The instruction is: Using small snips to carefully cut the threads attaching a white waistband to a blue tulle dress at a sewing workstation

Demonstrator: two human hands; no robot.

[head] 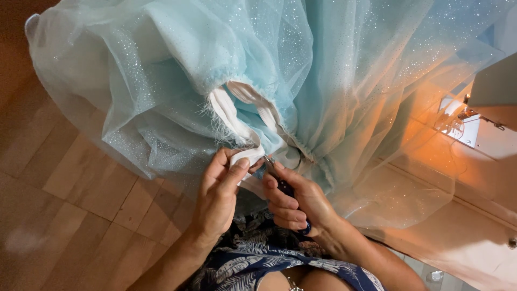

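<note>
Carefully, my left hand [218,188] pinched the soft, limp white waistband [237,126] of the light, flimsy, glittery pale-blue tulle dress [177,59] over my lap, near the seam, while my right hand [296,202] gripped a small dark-handled seam ripper [280,180].

Left hand [218,196] reaches toward twelve o'clock, thumb pinched against fingers; right hand [293,202], just at its three o'clock, is curled closed, knuckles up

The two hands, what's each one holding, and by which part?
The left hand pinches the white waistband of the pale blue tulle dress at its lower fold. The right hand grips a small dark-handled tool by its handle.
</note>
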